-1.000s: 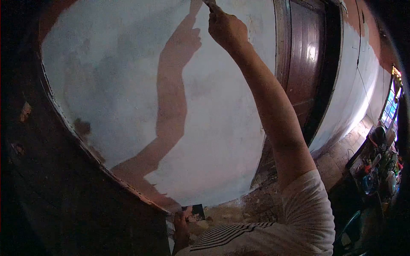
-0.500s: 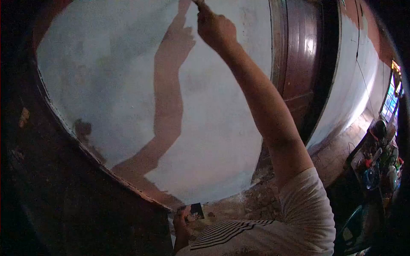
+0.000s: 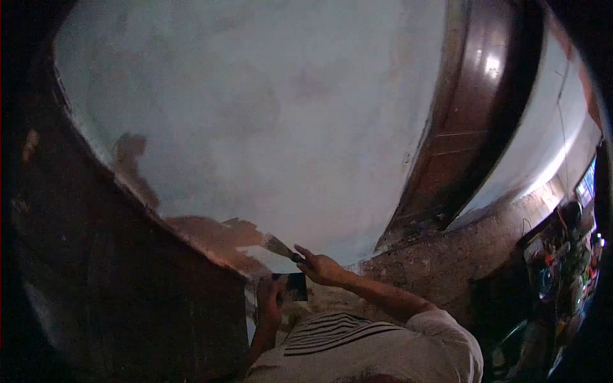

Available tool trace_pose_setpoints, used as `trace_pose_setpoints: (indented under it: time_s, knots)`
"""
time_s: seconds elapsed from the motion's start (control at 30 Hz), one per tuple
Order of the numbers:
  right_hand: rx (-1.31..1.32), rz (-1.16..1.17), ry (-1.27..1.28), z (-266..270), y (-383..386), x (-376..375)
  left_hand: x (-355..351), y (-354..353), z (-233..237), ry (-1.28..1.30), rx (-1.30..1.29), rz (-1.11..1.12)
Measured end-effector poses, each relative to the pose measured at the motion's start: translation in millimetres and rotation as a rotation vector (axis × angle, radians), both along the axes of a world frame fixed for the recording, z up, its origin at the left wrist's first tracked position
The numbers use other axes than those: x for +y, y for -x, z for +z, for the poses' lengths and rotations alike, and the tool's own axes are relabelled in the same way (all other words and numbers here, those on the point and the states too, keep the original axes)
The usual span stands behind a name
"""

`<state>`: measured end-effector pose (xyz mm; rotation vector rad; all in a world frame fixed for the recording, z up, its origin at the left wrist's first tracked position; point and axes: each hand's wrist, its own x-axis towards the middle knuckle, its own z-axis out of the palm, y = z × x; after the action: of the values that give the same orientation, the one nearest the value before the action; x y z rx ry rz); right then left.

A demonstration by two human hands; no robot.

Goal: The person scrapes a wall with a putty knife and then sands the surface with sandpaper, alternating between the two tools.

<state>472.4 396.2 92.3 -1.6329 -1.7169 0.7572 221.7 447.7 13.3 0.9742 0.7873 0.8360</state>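
Low on the white wall (image 3: 287,127), my right hand (image 3: 324,269) is closed around the handle of a putty knife (image 3: 277,245). Its grey blade points up and left, overlapping the wall right beside a bare brownish patch (image 3: 214,235). Below it, close to my body, my left hand (image 3: 270,300) is closed on a dark, flat, square-edged plate (image 3: 297,285). Part of the plate is hidden behind the fingers, and the lower left arm is in shadow.
A dark brown door (image 3: 469,108) stands right of the wall. A dark surface (image 3: 128,274) borders the wall's lower left edge. Rough, stained ground (image 3: 440,262) runs below the wall. Cluttered household items (image 3: 555,274) stand at the far right.
My right hand has come down from the top of the wall to its lower edge, near my left hand. The arm's long shadow has left the wall, and the view has shifted.
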Motion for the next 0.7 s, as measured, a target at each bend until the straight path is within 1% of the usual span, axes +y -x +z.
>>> trace_pose_setpoints:
  time_s: [0.03,0.07,0.1,0.13,0.17,0.23,0.27,0.3,0.33,0.37,0.4,0.43,0.5,0.53,0.57,0.6,0.63,0.67,0.7]
  knots:
    - [0.056,-0.011,0.010,-21,4,-5,3,1,-20,-0.189,0.059,-0.070]
    - [0.060,0.018,0.029,-27,6,-12,0,2,-19,-0.273,0.094,-0.095]
    - [0.161,-0.024,0.088,-34,7,-19,-3,2,-17,-0.358,0.128,-0.117]
    - [0.259,-0.070,0.150,-40,8,-25,-4,2,-23,-0.412,0.143,-0.136]
    - [0.261,-0.047,0.170,-47,9,-30,-2,2,-32,-0.441,0.129,-0.148]
    - [0.289,-0.138,0.109,-60,8,-35,0,2,-83,-0.340,-0.045,-0.155]
    - [0.287,-0.118,0.126,-65,7,-37,1,3,-108,-0.276,-0.158,-0.152]
    - [0.371,-0.129,0.277,-68,4,-36,3,4,-124,-0.205,-0.232,-0.149]
    - [0.450,-0.142,0.430,-67,4,-35,2,3,-113,-0.116,-0.186,-0.129]
    - [0.440,-0.124,0.446,-66,4,-37,4,1,-100,0.022,-0.032,-0.119]
    - [0.519,-0.146,0.429,-58,8,-40,2,3,-69,0.033,-0.036,-0.097]
    - [0.598,-0.169,0.413,-54,11,-41,-1,6,-36,-0.100,0.157,-0.198]
    - [0.598,-0.182,0.433,-59,17,-40,0,9,-27,-0.208,0.353,-0.285]
    - [0.605,-0.211,0.434,-64,20,-41,1,3,-33,0.011,0.191,-0.250]
    - [0.602,-0.198,0.455,-67,20,-40,0,3,-37,0.126,0.107,-0.226]
    - [0.612,-0.086,0.414,-72,18,-38,-1,2,-32,0.241,0.024,-0.195]
    - [0.624,0.025,0.369,-78,20,-35,-4,4,5,0.109,0.097,-0.254]
    - [0.626,0.032,0.385,-84,25,-32,-7,5,30,-0.023,0.170,-0.315]
    - [0.514,0.067,0.303,-85,31,-30,-12,4,36,-0.008,0.171,-0.307]
